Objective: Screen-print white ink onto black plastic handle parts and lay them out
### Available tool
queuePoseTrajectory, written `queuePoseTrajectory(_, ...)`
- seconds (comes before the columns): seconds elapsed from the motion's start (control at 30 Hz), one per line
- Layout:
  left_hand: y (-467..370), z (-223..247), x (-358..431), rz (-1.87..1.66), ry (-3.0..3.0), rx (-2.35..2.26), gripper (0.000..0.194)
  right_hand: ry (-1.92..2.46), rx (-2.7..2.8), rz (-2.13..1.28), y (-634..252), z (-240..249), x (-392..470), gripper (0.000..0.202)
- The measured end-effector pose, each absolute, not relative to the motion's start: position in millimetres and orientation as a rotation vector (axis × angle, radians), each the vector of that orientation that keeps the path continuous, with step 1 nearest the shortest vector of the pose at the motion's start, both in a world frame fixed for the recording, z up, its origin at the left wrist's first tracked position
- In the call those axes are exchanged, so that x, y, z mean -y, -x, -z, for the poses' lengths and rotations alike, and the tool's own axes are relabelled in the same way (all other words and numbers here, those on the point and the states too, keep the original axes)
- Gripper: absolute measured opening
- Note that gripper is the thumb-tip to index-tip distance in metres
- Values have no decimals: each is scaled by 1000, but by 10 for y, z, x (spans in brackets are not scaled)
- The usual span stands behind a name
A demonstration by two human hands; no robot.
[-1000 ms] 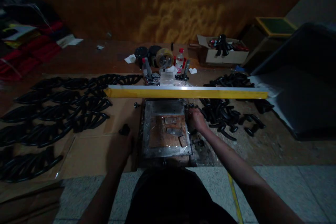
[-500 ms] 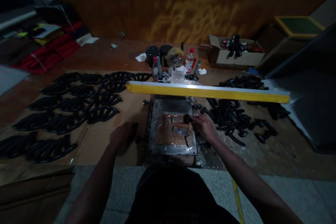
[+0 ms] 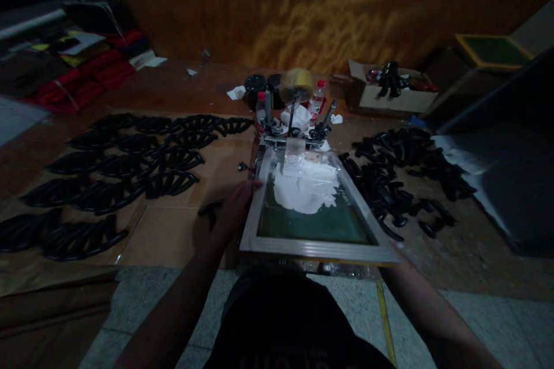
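Covering the base [image 3: 333, 269] after swinging down, the screen frame [image 3: 320, 249] hides the right hand, state unseen, while the half-curled left hand [image 3: 236, 207] is at its left edge, hold on a black handle [image 3: 210, 208] unclear.

White paste [image 3: 303, 193] on framed screen [image 3: 311, 229]

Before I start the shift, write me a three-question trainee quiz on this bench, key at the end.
1. What colour is the paste within the frame?

2. True or false: black pieces lie both left and right of the frame.

3. Which hand is hidden by the frame?
A) left hand
B) right hand

Key:
1. White
2. True
3. B
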State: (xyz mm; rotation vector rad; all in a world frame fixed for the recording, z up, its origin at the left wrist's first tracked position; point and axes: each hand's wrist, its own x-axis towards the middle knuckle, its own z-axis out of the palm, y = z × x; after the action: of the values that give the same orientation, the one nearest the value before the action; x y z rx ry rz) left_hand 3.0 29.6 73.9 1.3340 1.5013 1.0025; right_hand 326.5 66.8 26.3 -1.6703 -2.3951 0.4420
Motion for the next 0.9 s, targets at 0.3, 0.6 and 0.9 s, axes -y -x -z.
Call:
queuePoseTrajectory(0.3, -69, 305, -179, -828, -1171, -1537, 64, 1564, 2415, -211, -2450, -649, -1264, 51)
queuePoseTrajectory(0.6, -64, 317, -176, -835, -1182, -1523, 56, 973, 3046, -445, -2552, -603, -598, 22)
queuePoseTrajectory(0.9, -65, 292, -165, -841, -1182, -1538, 58, 1028, 2884, -303, -2582, -366, -456, 30)
